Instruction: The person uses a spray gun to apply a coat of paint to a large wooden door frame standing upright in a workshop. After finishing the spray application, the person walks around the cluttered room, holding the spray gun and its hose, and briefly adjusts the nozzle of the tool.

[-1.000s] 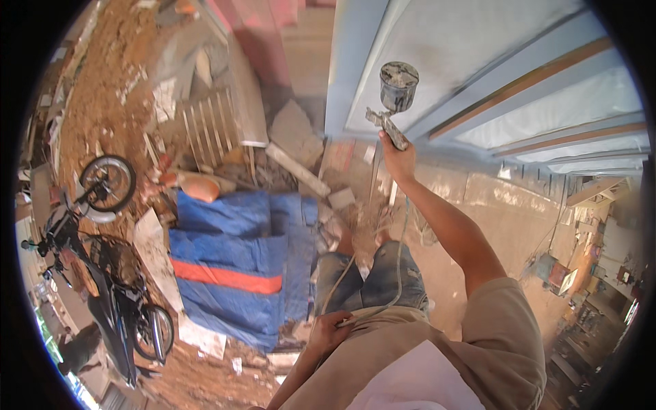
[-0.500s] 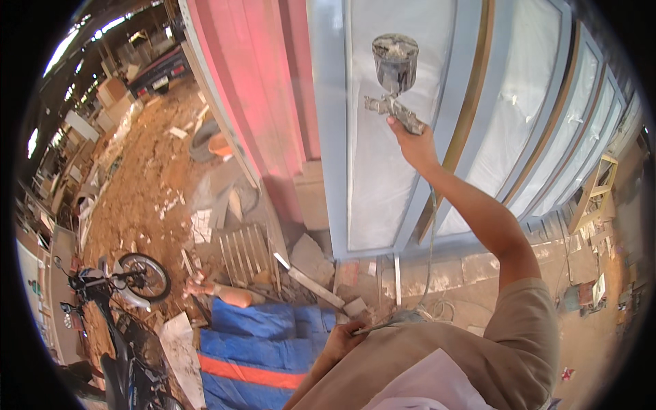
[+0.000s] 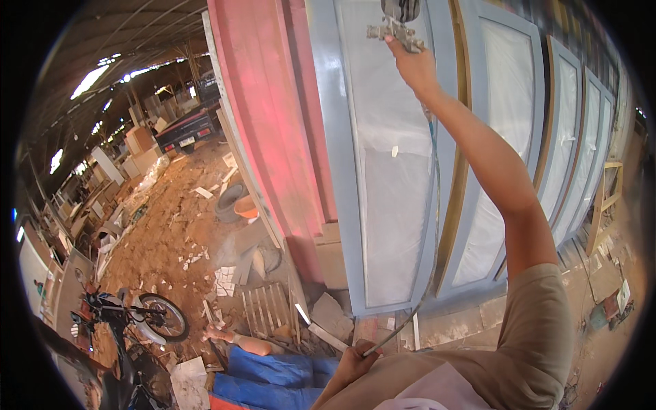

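Under a shed roof, a blue-framed panel stands upright on the right. Before its upper part, the right hand grips a spray gun (its cup is cut off above). The left hand, below the panel's bottom edge in view, closes round the hose.

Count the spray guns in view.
1: the spray gun in the right hand, at the picture's top edge. Others might be hidden.
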`<action>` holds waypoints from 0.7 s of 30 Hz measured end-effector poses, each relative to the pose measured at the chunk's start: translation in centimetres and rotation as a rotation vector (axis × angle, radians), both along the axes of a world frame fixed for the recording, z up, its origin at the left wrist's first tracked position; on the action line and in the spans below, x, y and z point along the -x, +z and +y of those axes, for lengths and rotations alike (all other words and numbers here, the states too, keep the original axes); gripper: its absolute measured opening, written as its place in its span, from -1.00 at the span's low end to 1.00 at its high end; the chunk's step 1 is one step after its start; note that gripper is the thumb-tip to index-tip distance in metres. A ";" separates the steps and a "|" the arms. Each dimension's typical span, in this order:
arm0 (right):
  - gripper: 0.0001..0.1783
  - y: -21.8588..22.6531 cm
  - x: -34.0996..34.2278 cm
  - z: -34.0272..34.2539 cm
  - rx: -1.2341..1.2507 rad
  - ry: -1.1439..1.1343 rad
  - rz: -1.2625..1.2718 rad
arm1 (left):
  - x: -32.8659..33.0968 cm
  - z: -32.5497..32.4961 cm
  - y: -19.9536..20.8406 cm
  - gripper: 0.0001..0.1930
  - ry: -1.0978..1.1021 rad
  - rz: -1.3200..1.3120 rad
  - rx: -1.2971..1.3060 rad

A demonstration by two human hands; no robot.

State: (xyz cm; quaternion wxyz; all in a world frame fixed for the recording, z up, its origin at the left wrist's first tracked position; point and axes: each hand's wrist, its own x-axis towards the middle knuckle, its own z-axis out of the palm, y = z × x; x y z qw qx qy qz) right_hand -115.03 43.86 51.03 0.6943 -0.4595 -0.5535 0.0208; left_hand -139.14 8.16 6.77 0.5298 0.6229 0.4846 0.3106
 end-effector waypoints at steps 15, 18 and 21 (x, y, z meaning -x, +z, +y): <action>-0.39 1.8 -1.4 -2.3 0.051 0.030 -0.008 | -0.4 -1.2 -0.4 -0.72 0.005 0.041 -0.043; -0.26 -4.4 -2.0 -3.9 0.088 0.033 -0.089 | -0.4 -1.4 -0.5 -0.76 -0.035 0.068 -0.003; -0.34 -11.5 -2.3 -6.7 0.308 0.047 -0.125 | -0.4 -1.5 -0.3 -0.79 -0.058 0.067 -0.069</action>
